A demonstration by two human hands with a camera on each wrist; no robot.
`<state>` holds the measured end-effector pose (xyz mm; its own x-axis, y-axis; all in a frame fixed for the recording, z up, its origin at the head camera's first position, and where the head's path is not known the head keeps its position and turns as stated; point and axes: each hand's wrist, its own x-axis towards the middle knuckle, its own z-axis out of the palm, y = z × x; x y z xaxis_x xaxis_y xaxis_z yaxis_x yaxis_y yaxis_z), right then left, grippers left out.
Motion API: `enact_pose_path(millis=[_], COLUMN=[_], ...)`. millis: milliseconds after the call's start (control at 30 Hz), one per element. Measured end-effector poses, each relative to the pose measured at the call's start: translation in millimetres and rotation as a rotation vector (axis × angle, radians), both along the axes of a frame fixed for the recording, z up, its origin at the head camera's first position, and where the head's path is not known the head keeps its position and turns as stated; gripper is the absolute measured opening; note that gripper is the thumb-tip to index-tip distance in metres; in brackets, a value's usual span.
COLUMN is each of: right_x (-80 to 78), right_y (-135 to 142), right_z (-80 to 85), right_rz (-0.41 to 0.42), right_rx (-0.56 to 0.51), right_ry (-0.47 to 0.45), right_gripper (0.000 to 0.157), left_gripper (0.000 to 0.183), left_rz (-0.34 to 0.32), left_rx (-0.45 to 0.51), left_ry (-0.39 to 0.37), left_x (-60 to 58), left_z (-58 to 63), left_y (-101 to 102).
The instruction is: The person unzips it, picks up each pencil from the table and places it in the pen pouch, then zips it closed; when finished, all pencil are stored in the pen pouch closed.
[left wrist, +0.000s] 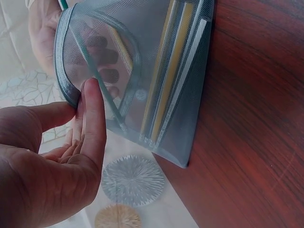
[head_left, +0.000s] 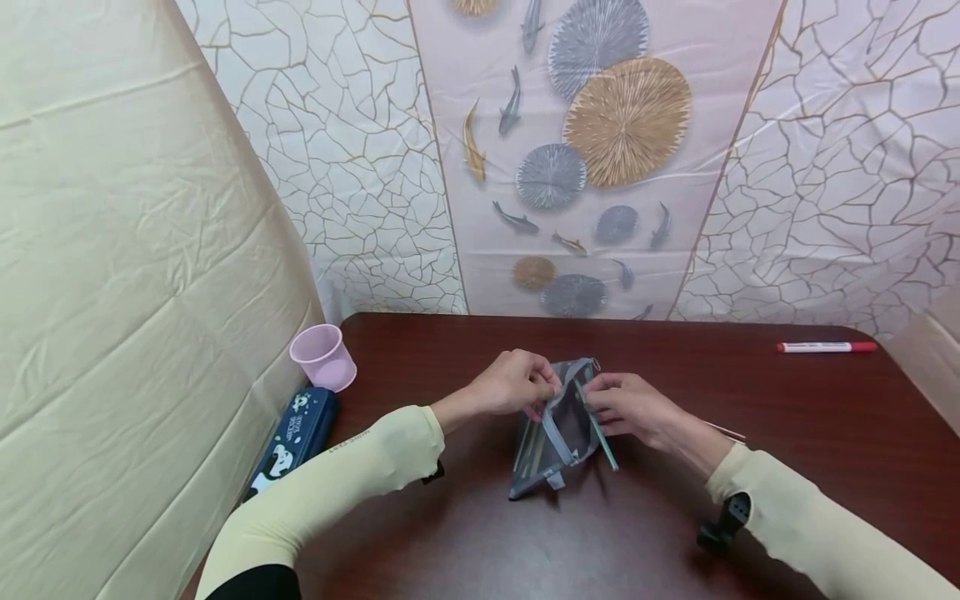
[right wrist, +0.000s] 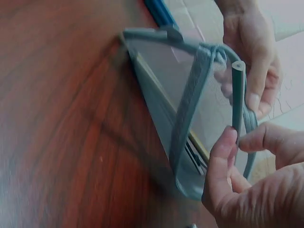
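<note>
A grey mesh zip pouch [head_left: 536,458] stands tilted on the table with its mouth spread. My left hand [head_left: 517,385] pinches one zipper edge of the mouth between thumb and fingers. Between the thumb and fingers of my right hand [head_left: 633,408] is a green pencil [right wrist: 238,90]. One end of it juts out past the opening, and the rest slants down inside the mesh in the left wrist view. Several more pencils [left wrist: 173,71], yellow and pale ones among them, lie side by side within the pouch, seen through its wall.
At the left stand a pink cup [head_left: 324,357] and a dark blue pencil case [head_left: 296,437] with panda pictures, beside a draped cloth. A red and white marker [head_left: 825,347] lies far right. Thin sticks [head_left: 723,431] lie behind my right wrist. A patterned wall covering borders the table's back edge.
</note>
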<state>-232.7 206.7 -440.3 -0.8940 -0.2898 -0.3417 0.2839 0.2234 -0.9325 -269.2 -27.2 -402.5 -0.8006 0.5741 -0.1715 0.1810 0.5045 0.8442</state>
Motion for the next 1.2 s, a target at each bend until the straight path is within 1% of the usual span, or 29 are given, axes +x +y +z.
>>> enact_pose_path(millis=[300,567,833,933,1033,1200], right_x=[-4.8,-6.1,-6.4,-6.4,-6.9,-9.3], right_y=[-10,-20,-25,-26,-27,-27], right_z=[0.4,2.1,3.4,4.6,5.6,4.9], right_rz=[-0.081,-0.091,-0.101,-0.095,-0.081,-0.087], right_rx=[-0.018,-0.097,-0.068,-0.071,-0.093,-0.17], right_ry=[-0.035,-0.069,-0.074,-0.073,-0.08,-0.135], right_gripper=[0.037,0.026,0.031,0.031,0.026,0.011], left_gripper=[0.01,0.009,0.009,0.009,0.009,0.009], left_rz=[-0.022,-0.018,-0.014,-0.021,-0.032,-0.027], left_rx=[-0.01,-0.002,0.004,0.004,-0.001,-0.005], left_ry=[0.004,-0.01,-0.015,-0.015,-0.017,-0.011], left_x=[1.5,1.4,1.0,0.1,-0.5,-0.3], left_z=[2.5,0.2,-1.3,-1.9,-2.6,-3.1], left_y=[0,2,1,1,1,1])
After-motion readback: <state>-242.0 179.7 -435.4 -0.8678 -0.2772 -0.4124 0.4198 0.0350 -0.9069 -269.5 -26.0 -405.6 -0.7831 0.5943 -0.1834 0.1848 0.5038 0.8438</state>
